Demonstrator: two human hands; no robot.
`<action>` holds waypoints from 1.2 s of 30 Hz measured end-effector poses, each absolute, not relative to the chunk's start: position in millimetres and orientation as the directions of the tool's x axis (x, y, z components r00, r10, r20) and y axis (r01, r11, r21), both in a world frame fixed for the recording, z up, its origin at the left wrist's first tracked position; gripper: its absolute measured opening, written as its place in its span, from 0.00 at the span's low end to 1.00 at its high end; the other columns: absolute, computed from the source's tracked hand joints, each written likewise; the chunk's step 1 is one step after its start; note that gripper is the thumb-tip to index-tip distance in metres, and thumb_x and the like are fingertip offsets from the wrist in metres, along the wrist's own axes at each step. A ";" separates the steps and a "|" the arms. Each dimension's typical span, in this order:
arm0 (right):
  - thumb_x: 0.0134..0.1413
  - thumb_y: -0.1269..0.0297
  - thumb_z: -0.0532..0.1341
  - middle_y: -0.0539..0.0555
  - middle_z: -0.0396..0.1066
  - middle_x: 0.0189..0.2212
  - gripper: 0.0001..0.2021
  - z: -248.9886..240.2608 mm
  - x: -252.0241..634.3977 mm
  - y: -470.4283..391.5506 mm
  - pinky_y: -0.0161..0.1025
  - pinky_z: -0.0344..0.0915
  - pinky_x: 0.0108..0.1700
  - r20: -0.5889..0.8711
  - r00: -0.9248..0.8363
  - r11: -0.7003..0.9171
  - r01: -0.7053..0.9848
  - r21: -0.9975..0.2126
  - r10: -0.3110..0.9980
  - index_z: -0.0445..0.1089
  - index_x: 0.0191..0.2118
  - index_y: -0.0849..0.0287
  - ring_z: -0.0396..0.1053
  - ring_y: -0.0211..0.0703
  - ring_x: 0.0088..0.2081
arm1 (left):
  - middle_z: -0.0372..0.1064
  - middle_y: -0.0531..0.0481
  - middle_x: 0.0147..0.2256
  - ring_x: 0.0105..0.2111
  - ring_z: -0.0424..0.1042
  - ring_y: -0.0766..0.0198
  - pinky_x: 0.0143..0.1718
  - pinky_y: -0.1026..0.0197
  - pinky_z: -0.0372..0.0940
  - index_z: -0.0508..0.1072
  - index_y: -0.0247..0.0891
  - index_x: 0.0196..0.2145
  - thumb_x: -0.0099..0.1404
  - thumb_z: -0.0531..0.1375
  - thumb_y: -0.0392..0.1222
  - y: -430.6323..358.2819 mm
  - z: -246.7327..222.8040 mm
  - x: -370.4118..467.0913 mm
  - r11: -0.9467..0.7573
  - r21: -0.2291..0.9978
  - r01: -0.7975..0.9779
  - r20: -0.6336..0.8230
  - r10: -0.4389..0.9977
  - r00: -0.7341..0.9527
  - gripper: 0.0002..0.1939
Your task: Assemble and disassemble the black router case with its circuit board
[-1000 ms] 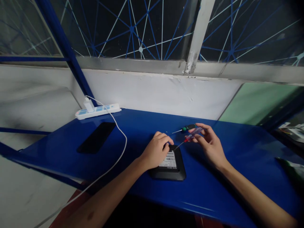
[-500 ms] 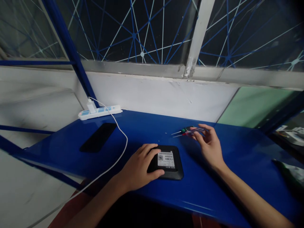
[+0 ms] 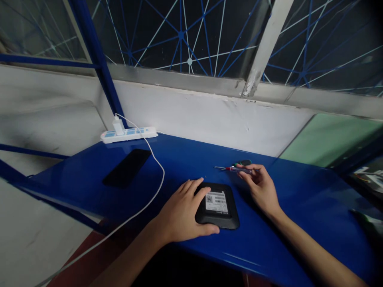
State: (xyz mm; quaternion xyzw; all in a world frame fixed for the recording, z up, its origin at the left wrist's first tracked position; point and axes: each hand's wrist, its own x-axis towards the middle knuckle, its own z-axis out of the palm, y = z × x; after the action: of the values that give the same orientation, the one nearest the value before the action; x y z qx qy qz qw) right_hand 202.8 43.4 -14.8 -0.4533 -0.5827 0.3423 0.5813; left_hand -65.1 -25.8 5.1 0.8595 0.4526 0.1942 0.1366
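A flat, square black electronic device (image 3: 232,207) with a white printed label lies on the blue table near its front edge. My left hand (image 3: 188,211) spans its left side, thumb along the near edge and fingertips at the far edge and on the top by the label. In my right hand (image 3: 261,185), thumb and fingers pinch the clear purplish handle of a screwdriver (image 3: 236,170) with a red collar. Its shaft points left, above the table beyond the device. Just behind it lies a second screwdriver (image 3: 243,162) with a black and green handle, partly hidden.
A black phone-like slab (image 3: 127,167) lies at the left of the table (image 3: 185,155). Behind it is a white power strip (image 3: 128,134) with a plugged-in charger; its white cable (image 3: 149,201) runs toward me. A tiny bit (image 3: 205,176) lies beyond the device. Blue frame posts stand left.
The view has shifted slightly. The screwdriver in my right hand has swung so its tip points a little upward in view. My left thumb has slid from the device's top to its near edge.
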 end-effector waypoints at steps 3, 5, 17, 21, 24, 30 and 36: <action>0.54 0.55 0.69 0.57 0.78 0.49 0.15 -15.8 203.5 44.6 0.53 0.68 0.59 0.370 0.081 0.357 0.143 -0.923 0.925 0.65 0.42 0.52 0.76 0.49 0.51 | 0.51 0.33 0.68 0.65 0.54 0.33 0.61 0.32 0.57 0.62 0.39 0.64 0.54 0.65 0.70 -25.6 4.8 -65.0 -0.547 0.399 0.736 0.188 0.834 0.518 0.48; 0.54 0.55 0.69 0.56 0.77 0.49 0.15 -16.4 203.2 45.0 0.54 0.67 0.60 0.369 0.071 0.357 0.144 -0.923 0.927 0.64 0.42 0.51 0.76 0.49 0.52 | 0.51 0.34 0.68 0.65 0.54 0.34 0.61 0.32 0.57 0.61 0.39 0.64 0.54 0.65 0.70 -25.4 4.1 -65.1 -0.549 0.395 0.736 0.192 0.833 0.518 0.48; 0.52 0.54 0.70 0.56 0.78 0.47 0.16 -14.4 201.5 45.0 0.51 0.71 0.55 0.358 0.096 0.348 0.110 -0.931 0.929 0.66 0.41 0.52 0.77 0.49 0.49 | 0.53 0.36 0.67 0.64 0.57 0.35 0.60 0.32 0.58 0.62 0.41 0.63 0.54 0.65 0.70 -23.7 4.2 -65.7 -0.537 0.456 0.710 0.198 0.839 0.508 0.47; 0.50 0.54 0.71 0.54 0.80 0.43 0.17 -7.8 202.9 44.0 0.49 0.74 0.50 0.336 0.181 0.339 0.015 -0.941 0.924 0.68 0.41 0.52 0.79 0.47 0.43 | 0.52 0.38 0.68 0.65 0.56 0.36 0.61 0.35 0.58 0.61 0.42 0.63 0.54 0.64 0.70 -23.6 4.7 -65.5 -0.486 0.456 0.746 0.157 0.869 0.469 0.47; 0.50 0.55 0.72 0.53 0.80 0.43 0.17 -3.1 207.4 43.7 0.48 0.74 0.48 0.294 0.217 0.319 -0.087 -0.944 0.931 0.70 0.43 0.51 0.79 0.45 0.39 | 0.51 0.39 0.68 0.65 0.56 0.37 0.61 0.35 0.58 0.61 0.42 0.63 0.54 0.64 0.70 -23.8 6.1 -65.4 -0.475 0.458 0.752 0.151 0.875 0.461 0.47; 0.48 0.55 0.73 0.51 0.80 0.36 0.17 2.8 214.2 41.9 0.42 0.73 0.43 0.204 0.183 0.247 -0.256 -0.935 0.962 0.73 0.44 0.51 0.77 0.41 0.33 | 0.51 0.39 0.68 0.65 0.56 0.38 0.62 0.35 0.57 0.61 0.43 0.62 0.54 0.66 0.68 -24.1 7.5 -65.8 -0.467 0.452 0.760 0.147 0.880 0.452 0.46; 0.49 0.54 0.72 0.52 0.79 0.35 0.18 9.3 210.9 36.1 0.39 0.71 0.38 0.104 0.059 0.117 -0.307 -0.945 0.993 0.75 0.45 0.52 0.74 0.40 0.33 | 0.51 0.39 0.68 0.65 0.56 0.37 0.61 0.35 0.58 0.61 0.43 0.62 0.54 0.66 0.67 -23.2 5.4 -66.1 -0.482 0.443 0.756 0.154 0.872 0.465 0.45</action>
State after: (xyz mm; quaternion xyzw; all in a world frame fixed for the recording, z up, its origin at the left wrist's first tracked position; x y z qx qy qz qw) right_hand 210.9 36.1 9.3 -0.3971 -0.4321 0.5327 0.6098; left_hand -66.1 -23.2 5.4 0.8410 0.4840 0.1827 0.1580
